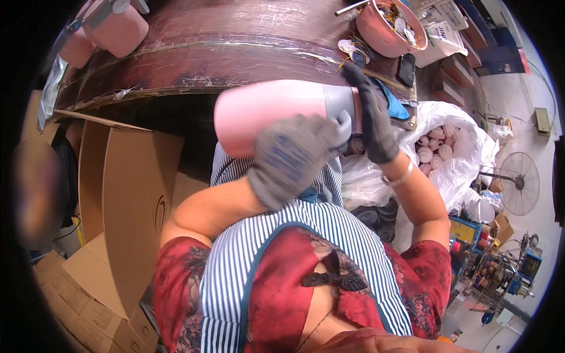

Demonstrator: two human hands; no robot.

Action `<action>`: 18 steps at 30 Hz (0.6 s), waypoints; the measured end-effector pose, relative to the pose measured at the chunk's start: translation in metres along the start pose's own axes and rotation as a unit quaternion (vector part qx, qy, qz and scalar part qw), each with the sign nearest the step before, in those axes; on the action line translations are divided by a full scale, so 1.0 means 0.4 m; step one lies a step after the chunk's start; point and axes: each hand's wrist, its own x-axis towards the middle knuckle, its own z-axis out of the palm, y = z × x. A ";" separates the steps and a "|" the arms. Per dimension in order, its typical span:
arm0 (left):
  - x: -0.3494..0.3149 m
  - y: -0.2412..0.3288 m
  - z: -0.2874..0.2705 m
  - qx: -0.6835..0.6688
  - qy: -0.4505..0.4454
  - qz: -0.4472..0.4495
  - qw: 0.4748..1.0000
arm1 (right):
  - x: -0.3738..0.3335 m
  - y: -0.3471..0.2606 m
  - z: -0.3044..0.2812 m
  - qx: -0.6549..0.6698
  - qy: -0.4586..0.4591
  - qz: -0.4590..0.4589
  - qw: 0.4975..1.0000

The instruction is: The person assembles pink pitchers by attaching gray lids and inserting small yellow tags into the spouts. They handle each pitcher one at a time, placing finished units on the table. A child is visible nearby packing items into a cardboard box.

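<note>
A pink vacuum jug (268, 106) with a grey collar (336, 99) lies sideways above my lap, its base to the left and its top to the right. My left hand (291, 156), in a grey glove, is closed against the jug's near side, by the grey spout or handle piece (341, 130). Its fingertips are partly hidden. My right hand (374, 117), also gloved, holds its fingers out straight and lays its palm against the jug's top end. A blue cloth (395, 105) shows just beyond the right hand.
On the dark red table (235, 59) are pink jugs (120, 29), a pink basin (382, 29) of small parts and a phone (406, 69). An open cardboard box (138, 206) stands left. A white sack (471, 126) of pink caps and a fan (518, 182) are right.
</note>
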 end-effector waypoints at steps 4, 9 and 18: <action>-0.006 -0.103 -0.014 -0.209 0.075 0.018 0.975 | -0.085 0.007 -0.055 -0.142 -0.125 -0.133 0.973; 0.036 -0.158 -0.093 -0.261 0.054 -0.027 0.963 | -0.039 -0.149 -0.086 -0.224 -0.150 -0.362 0.892; -0.002 -0.152 -0.061 -0.415 0.008 -0.130 0.900 | -0.033 -0.108 -0.082 -0.239 -0.105 -0.215 0.941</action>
